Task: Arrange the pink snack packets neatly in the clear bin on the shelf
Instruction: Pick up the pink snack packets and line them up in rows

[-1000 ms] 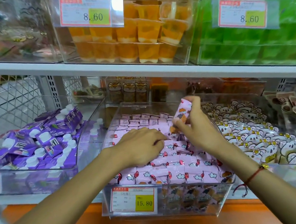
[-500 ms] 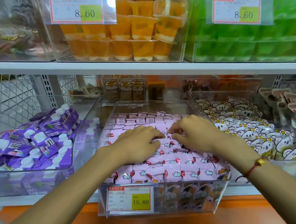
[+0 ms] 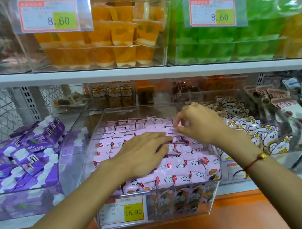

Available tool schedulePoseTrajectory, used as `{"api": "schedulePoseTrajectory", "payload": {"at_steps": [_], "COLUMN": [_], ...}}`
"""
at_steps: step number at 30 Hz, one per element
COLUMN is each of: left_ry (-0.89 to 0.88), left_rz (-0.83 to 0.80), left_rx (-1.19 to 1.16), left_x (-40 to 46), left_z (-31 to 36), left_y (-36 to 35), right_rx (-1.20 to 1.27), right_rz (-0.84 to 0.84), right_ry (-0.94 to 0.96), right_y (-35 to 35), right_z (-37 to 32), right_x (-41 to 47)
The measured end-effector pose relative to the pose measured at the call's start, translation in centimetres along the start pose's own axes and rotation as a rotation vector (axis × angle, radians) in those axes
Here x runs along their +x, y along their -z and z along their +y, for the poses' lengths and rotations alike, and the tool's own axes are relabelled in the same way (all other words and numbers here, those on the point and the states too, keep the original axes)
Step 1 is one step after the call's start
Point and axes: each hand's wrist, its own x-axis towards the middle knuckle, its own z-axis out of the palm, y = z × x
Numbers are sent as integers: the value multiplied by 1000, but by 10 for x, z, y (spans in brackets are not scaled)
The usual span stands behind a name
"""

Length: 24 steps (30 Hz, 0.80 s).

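1. My left hand (image 3: 143, 153) lies flat, fingers straight and together, pressing on the pink snack packets (image 3: 180, 166) in the middle of the clear bin (image 3: 179, 204); I judge this keeps the front rows from sliding while the other hand works.
2. My right hand (image 3: 199, 123), toward the bin's right wall, has thumb and forefinger curled in a narrow pinch at the top edge of one packet in the middle rows; whether the packet is truly gripped is hard to tell. The pinch suits standing a single packet upright in line.
3. The packets fill the bin: back rows stand orderly, front rows lean forward and overlap, so tidying seems partly done.
4. A price tag (image 3: 124, 210) reading 15.80 hangs on the bin's front.
5. Left of the bin lie purple pouches (image 3: 23, 154); right of it, bear-printed packets (image 3: 247, 122).
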Motion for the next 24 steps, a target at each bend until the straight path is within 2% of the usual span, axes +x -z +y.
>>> {"api": "schedulePoseTrajectory", "payload": {"at_steps": [2,5,14,16,18,21,24], "left_ry": [8,-15,7,-10,-18,-29,-7], "left_rz": [-47,-29,-117,-131,-124,-103,-82], "left_rx": [23,21,-38,-28,-24,-24,-116], "left_x": [2,1,5,4,3,2,2], "left_z": [0,1,-2,-2,-2,-2,-3], "left_y": [-1,0,8,8,8,6,5], "right_rx": [-112,-195,-180,-172,-60,177,510], "right_rz": [-67,-102,28,133,327,635,748], "right_ry": [38,55,142,158,120,22,-96], "right_y": [-9,-15,-18,-18,-12,-1,4], "right_z": [-1,0,6,5,2,-5,-8], "right_x": [1,2,-2,-2,-3,-5,-9]}}
